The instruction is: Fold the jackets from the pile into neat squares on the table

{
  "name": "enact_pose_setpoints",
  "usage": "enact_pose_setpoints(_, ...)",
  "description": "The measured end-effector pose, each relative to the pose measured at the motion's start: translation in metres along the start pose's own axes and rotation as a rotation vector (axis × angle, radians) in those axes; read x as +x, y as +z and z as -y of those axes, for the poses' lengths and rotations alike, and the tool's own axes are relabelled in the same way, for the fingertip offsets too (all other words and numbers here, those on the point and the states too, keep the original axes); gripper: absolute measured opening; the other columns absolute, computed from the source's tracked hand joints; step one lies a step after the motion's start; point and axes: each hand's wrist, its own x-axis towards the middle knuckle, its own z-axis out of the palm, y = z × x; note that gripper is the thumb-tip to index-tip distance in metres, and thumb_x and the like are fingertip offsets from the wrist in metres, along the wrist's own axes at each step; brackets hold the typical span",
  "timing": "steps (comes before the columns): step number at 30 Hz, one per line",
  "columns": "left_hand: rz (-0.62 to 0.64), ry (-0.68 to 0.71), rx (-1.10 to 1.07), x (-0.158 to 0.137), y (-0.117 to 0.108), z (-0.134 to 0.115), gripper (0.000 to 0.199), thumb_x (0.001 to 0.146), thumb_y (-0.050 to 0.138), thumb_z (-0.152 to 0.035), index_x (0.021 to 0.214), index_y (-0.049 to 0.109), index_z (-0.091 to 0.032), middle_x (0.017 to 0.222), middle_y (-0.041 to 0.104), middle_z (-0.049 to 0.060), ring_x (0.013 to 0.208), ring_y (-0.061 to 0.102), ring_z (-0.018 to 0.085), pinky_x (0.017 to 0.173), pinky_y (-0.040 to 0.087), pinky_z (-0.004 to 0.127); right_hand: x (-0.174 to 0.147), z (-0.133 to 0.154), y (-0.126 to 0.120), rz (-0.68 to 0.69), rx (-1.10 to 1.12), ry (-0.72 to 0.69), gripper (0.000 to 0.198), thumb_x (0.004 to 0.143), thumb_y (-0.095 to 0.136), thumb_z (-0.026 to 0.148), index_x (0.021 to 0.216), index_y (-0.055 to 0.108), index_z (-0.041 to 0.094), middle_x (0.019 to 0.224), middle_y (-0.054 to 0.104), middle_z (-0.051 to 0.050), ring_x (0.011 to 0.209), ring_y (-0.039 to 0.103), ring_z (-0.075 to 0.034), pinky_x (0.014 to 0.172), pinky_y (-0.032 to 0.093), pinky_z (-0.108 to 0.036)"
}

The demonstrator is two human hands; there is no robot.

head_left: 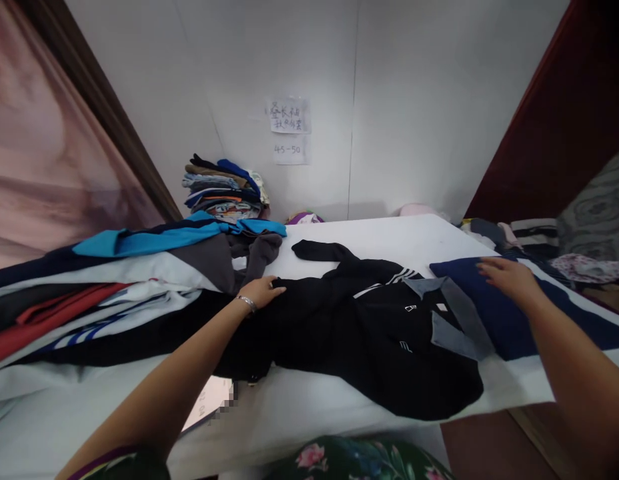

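A black long-sleeved top (329, 333) with a grey collar and white shoulder stripes lies loosely spread across the white table, its collar toward the right. One of its sleeves stretches toward the back. At its left end, my left hand (259, 293), wearing a bracelet, has its fingers closed on the black cloth. My right hand (509, 275) is over a folded navy garment (504, 313) just beyond the collar. Its fingers are apart and it holds nothing; whether it touches the navy cloth I cannot tell.
Loose garments (114, 287) lie heaped on the left. Behind them rises a folded stack (227, 190). More clothes (534, 237) sit at the far right. A phone-like lit screen (212, 400) lies by the front edge. Paper notes (289, 130) hang on the wall.
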Motion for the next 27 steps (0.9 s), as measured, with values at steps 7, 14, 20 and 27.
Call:
enact_pose_setpoints(7, -0.022, -0.032, -0.138, -0.020, 0.009, -0.010, 0.030, 0.081, 0.055, -0.041, 0.098, 0.064, -0.019, 0.089, 0.071, 0.007, 0.088, 0.065, 0.022, 0.070, 0.045, 0.027, -0.033, 0.097, 0.124, 0.511, 0.057, -0.159, 0.044, 0.079, 0.061, 0.016, 0.123, 0.060, 0.012, 0.100, 0.071, -0.013, 0.077, 0.067, -0.017, 0.052, 0.052, -0.020)
enact_pose_setpoints(14, -0.118, 0.050, -0.063, -0.074, -0.007, -0.011, 0.020, 0.083, 0.050, -0.037, 0.071, 0.056, -0.022, 0.072, 0.065, 0.002, 0.073, 0.062, 0.019, 0.061, 0.037, 0.027, -0.044, 0.137, 0.232, 0.596, -0.014, -0.198, 0.073, 0.071, 0.073, 0.023, 0.139, 0.045, 0.017, 0.072, 0.070, -0.004, 0.046, 0.059, -0.013, 0.040, 0.044, -0.020)
enact_pose_setpoints(20, -0.160, 0.000, -0.180, -0.088, -0.012, 0.004, 0.016, 0.082, 0.052, -0.035, 0.074, 0.056, -0.023, 0.072, 0.067, 0.001, 0.070, 0.062, 0.017, 0.060, 0.037, 0.026, -0.038, 0.140, 0.254, 0.588, 0.080, -0.068, 0.026, 0.071, 0.073, 0.018, 0.094, 0.067, 0.008, 0.058, 0.065, -0.005, 0.039, 0.056, -0.013, 0.037, 0.044, -0.021)
enact_pose_setpoints(27, -0.453, -0.065, -0.350, -0.039, -0.054, 0.024, 0.018, 0.081, 0.052, -0.037, 0.081, 0.063, -0.023, 0.081, 0.071, 0.002, 0.079, 0.064, 0.019, 0.067, 0.043, 0.026, 0.006, 0.189, 0.224, 0.405, 0.410, -0.089, 0.016, 0.087, 0.058, 0.023, 0.099, 0.060, 0.013, 0.093, 0.069, -0.010, 0.064, 0.068, -0.014, 0.057, 0.058, -0.025)
